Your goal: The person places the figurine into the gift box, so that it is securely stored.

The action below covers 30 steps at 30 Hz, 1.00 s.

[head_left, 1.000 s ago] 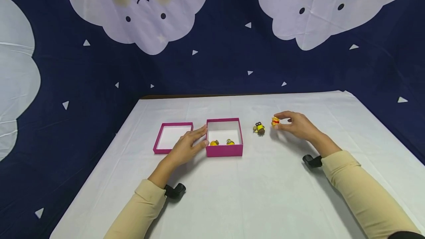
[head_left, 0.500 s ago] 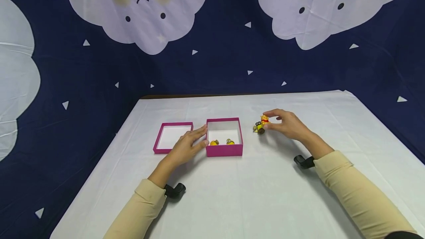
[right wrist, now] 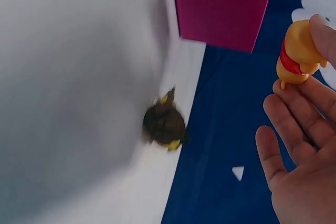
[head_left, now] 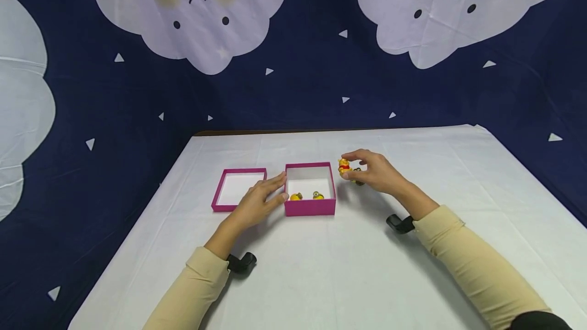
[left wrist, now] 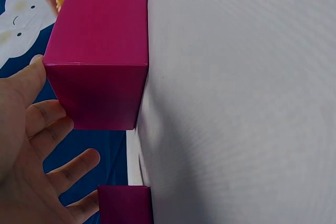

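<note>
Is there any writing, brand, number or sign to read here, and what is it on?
None readable anywhere: not on the pink box, bear figure or navy backdrop.
The clouds and triangles are decoration.
Any marks on the boxed yellow toys are too small to tell.

The bear figure (right wrist: 298,38) in your right hand (head_left: 376,171) is orange-yellow with a red band. Your box (head_left: 310,208) is magenta outside and white inside, its two small figures (head_left: 318,196) show yellow, and the lid (head_left: 224,208) has a magenta rim around white. The other figure (right wrist: 164,123) is dark brown with yellow patches. Your sleeves (head_left: 477,264) are plain beige, the surface (head_left: 298,269) white, and the backdrop (head_left: 312,85) navy with white triangles (head_left: 489,64) and pale clouds (head_left: 192,19) with yellowish cheeks.
</note>
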Each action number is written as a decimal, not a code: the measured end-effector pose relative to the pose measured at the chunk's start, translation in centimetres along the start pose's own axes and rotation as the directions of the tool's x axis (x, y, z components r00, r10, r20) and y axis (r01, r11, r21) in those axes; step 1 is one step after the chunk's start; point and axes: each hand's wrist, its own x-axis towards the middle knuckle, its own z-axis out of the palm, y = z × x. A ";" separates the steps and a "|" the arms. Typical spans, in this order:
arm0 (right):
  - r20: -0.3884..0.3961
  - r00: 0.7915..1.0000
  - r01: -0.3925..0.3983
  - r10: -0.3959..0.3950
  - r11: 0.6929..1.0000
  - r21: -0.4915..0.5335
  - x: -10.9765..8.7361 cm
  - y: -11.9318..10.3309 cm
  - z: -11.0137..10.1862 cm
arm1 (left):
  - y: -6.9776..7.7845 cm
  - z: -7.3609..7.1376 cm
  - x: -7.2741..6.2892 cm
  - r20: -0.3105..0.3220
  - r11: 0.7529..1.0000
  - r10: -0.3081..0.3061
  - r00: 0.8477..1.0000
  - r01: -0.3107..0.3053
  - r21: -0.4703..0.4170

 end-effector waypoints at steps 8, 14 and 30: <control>0.010 0.999 0.041 -0.041 0.999 0.026 1.0 -1.6 1.6 | 0.1 0.0 0.0 0.001 1.000 0.006 1.000 -0.006 -0.004; 0.029 0.998 0.055 -0.056 0.998 0.036 1.7 -2.8 2.7 | 0.1 0.1 0.0 -0.001 1.000 0.009 1.000 -0.009 -0.001; 0.055 0.997 0.060 -0.059 0.998 -0.024 3.3 -4.4 4.9 | 0.1 0.0 0.0 0.017 1.000 -0.011 1.000 0.011 -0.007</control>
